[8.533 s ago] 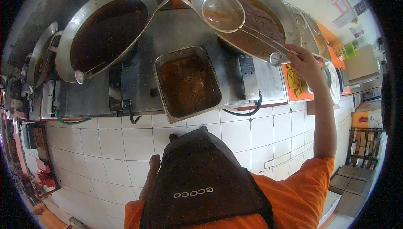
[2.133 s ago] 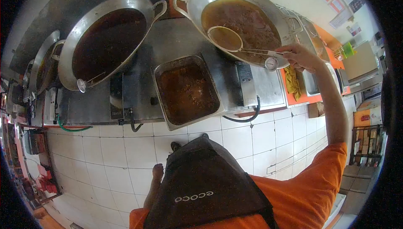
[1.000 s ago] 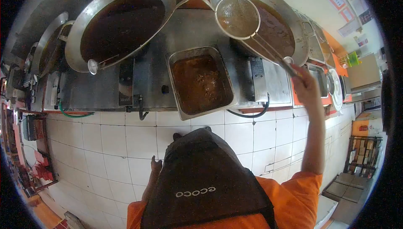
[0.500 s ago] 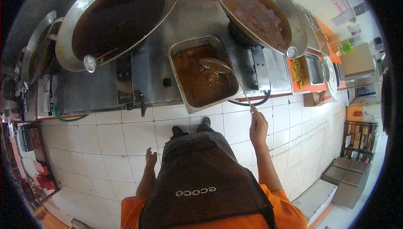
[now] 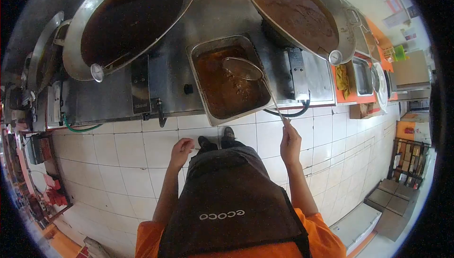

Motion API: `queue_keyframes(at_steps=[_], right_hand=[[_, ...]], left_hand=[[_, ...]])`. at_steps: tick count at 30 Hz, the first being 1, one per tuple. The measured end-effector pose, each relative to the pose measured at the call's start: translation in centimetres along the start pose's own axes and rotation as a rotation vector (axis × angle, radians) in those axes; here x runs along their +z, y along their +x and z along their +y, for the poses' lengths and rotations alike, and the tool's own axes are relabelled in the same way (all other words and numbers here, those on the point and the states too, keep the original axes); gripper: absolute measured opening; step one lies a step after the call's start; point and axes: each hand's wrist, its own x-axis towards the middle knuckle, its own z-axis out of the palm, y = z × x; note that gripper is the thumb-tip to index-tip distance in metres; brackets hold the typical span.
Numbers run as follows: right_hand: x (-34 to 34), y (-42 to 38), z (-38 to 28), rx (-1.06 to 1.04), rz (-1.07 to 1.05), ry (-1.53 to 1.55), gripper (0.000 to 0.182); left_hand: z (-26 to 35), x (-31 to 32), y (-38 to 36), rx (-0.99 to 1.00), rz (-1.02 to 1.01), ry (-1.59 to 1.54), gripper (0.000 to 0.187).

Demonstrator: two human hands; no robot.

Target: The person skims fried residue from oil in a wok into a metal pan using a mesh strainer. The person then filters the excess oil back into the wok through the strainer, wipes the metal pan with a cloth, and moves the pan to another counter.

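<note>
My right hand [image 5: 290,142] grips the long handle of a wire skimmer [image 5: 243,68]. The skimmer's round mesh head hangs tilted over the rectangular steel tray [image 5: 196,90], which holds brown oily scraps. My left hand [image 5: 181,150] is raised in front of my black apron with its fingers loosely curled and nothing in it. Behind the tray to the right sits a wide wok [image 5: 326,1] of brown oil with a dial thermometer [image 5: 335,57] clipped to its rim.
A second large wok [image 5: 75,45] of dark oil with its own thermometer [image 5: 97,72] stands at the left on the steel stove top [image 5: 165,75]. A third pan [image 5: 40,54] is at the far left. Hoses hang below the tiled front. Orange counter with small pans lies right.
The skimmer was lifted out of the right wok and swung down over the steel tray. My right hand dropped to the counter's front edge. My left hand rose from my side.
</note>
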Motion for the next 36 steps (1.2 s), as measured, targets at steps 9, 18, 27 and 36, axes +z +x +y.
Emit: queue_keyframes(at_steps=[9, 18, 27, 36], right_hand=[[-1.0, 0.6, -2.3, 0.215, -0.17, 0.238, 0.026], [2.7, 0.7, -4.7, 0.156, -0.216, 0.841, 0.029], [0.0, 2.3, -3.4, 0.129, -0.517, 0.666, 0.021], [3.5, 8.1, 8.4, 0.113, -0.081, 0.309, 0.019]], left_hand=[[16.8, 11.9, -0.7, 0.139, -0.576, -0.076, 0.035], [17.7, 20.1, 0.0, -0.085, -0.354, -0.508, 0.034], [17.4, 16.4, 1.1, 0.019, -0.111, -0.562, 0.019], [15.0, 9.0, 1.3, 0.167, 0.18, 0.157, 0.023]])
